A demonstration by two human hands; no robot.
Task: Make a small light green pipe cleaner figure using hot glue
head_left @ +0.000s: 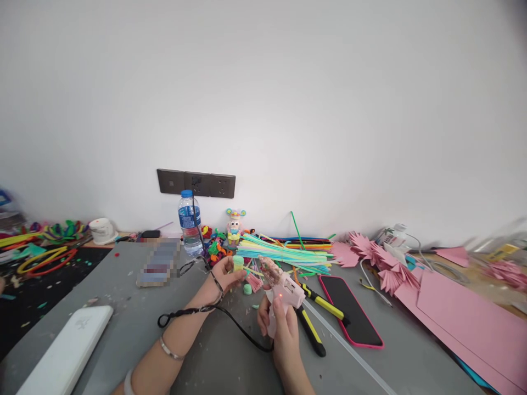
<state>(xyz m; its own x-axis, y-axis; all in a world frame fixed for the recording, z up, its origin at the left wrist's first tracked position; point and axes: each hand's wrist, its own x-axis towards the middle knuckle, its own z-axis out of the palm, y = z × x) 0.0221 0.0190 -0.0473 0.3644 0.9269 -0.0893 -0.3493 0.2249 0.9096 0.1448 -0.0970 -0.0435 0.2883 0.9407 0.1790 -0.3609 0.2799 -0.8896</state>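
In my right hand (280,323) is a pink hot glue gun (284,291), its small red light lit and its nozzle pointing up and left. A clear glue stick (346,345) trails from its back. My left hand (226,277) pinches a small yellow and green craft piece (238,263) near the nozzle; whether the two touch I cannot tell. A green pompom-like bit (247,289) and a pink tassel-like piece (254,282) lie just below. The gun's black cord (239,321) passes under my left forearm.
Yellow-handled pliers (323,302) and a pink-cased phone (352,312) lie to the right, near pink paper sheets (473,323). Pipe cleaners (284,252), a water bottle (190,225) and a small figure (234,227) stand or lie behind. A white power bank (68,351) is at left.
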